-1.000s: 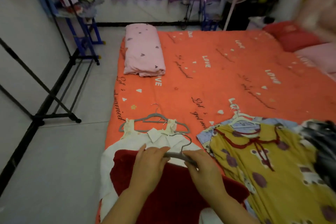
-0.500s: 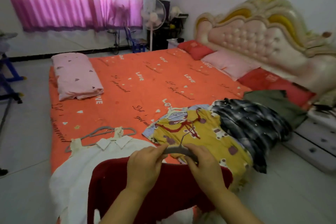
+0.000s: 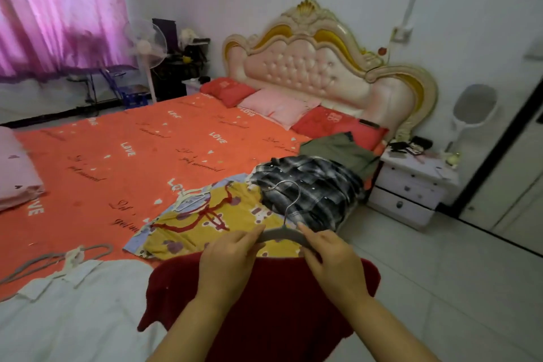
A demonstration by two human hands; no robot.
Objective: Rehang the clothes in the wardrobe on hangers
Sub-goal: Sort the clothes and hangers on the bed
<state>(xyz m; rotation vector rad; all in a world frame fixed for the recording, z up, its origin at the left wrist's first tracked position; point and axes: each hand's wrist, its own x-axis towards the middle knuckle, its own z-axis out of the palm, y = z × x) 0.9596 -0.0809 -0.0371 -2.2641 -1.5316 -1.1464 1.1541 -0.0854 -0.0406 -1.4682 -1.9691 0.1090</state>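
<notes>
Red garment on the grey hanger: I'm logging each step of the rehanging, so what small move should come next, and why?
Probably move the right hand up to the hook. The red garment already drapes from the grey hanger. The left hand and right hand pinch its arms on either side, and the hook stands free above them, so it looks ready for carrying.

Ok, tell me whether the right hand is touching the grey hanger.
Touching. The head view shows the right hand pinching one arm of the grey hanger.
</notes>
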